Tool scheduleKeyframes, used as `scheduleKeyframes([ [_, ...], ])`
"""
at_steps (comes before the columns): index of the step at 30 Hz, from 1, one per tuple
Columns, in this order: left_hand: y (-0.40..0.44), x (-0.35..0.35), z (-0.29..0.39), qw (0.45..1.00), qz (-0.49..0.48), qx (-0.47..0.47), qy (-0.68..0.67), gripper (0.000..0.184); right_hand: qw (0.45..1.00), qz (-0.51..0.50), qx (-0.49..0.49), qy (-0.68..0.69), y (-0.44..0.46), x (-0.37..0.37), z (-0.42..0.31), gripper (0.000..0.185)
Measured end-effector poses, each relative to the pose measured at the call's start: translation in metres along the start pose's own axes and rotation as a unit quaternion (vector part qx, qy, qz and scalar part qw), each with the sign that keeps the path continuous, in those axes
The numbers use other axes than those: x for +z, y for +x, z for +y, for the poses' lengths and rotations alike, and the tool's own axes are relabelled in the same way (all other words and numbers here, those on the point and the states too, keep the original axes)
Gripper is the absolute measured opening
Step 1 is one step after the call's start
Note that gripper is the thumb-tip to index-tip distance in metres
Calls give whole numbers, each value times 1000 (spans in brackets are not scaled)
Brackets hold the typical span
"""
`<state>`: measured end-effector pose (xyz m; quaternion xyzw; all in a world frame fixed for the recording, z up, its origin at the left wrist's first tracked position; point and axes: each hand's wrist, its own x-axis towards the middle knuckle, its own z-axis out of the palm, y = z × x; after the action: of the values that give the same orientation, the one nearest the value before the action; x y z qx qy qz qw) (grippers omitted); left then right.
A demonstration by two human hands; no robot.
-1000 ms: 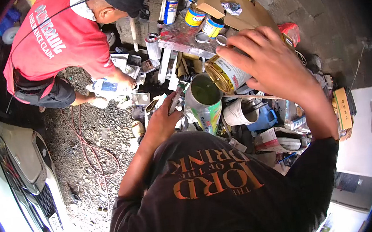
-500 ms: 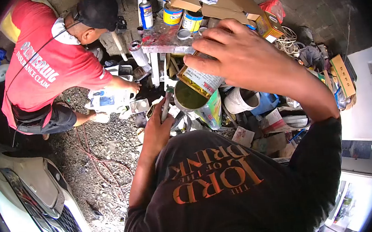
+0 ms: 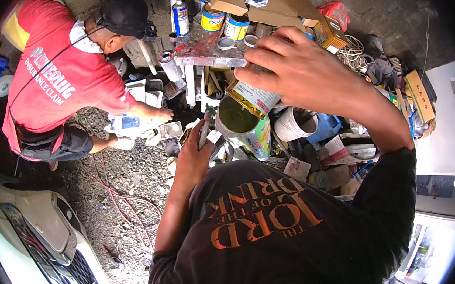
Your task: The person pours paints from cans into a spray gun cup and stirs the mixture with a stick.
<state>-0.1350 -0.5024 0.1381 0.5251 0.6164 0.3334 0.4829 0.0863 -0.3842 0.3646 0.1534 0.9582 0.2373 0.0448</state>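
My right hand [image 3: 299, 62] is wrapped round a rectangular metal can [image 3: 256, 97] with a printed white label and a gold-coloured rim. The can is tilted over the mouth of a larger cylindrical can [image 3: 253, 138], which has a green-and-white label and an olive inside. Whether liquid is flowing between them I cannot make out. Closed round a slim grey tool with a green end [image 3: 209, 111], my left hand [image 3: 191, 158] sits just left of the larger can. The tool's lower part is hidden in the fingers.
A co-worker in a red shirt [image 3: 64, 69] bends over trays at the left. Paint cans [image 3: 212, 20] and a spray can [image 3: 180, 17] stand on a stained bench [image 3: 203, 49]. A white bucket [image 3: 295, 122], a car front [image 3: 41, 239] and a hose [image 3: 114, 192] are nearby.
The rectangular can and my right hand have shifted slightly right, showing more of the larger can's mouth. The co-worker's hand has moved slightly. My left hand keeps its hold.
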Motion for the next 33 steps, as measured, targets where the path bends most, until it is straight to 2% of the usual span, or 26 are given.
scheduleKeyframes([
  [3,2,-2,3,1000,-8,-5,-1,60,999,21,10,26,0,3,2,65],
  [6,2,-2,3,1000,-9,-13,7,60,1000,16,3,0,0,2,2,39],
  [9,2,0,1,1000,-17,-17,-7,60,999,20,4,36,0,6,1,67],
  [19,2,1,-7,1000,11,13,11,62,1000,11,5,18,-1,10,-1,75],
  [22,3,1,-4,1000,-4,-15,7,62,1000,1,10,26,-1,14,1,80],
  [27,9,4,-11,1000,6,-1,17,62,999,-2,26,30,-5,22,5,87],
  [30,12,5,-9,1000,0,-8,17,62,999,14,24,24,-5,24,5,54],
  [33,12,4,-4,1000,-15,-17,17,61,999,18,21,20,-7,24,5,52],
])
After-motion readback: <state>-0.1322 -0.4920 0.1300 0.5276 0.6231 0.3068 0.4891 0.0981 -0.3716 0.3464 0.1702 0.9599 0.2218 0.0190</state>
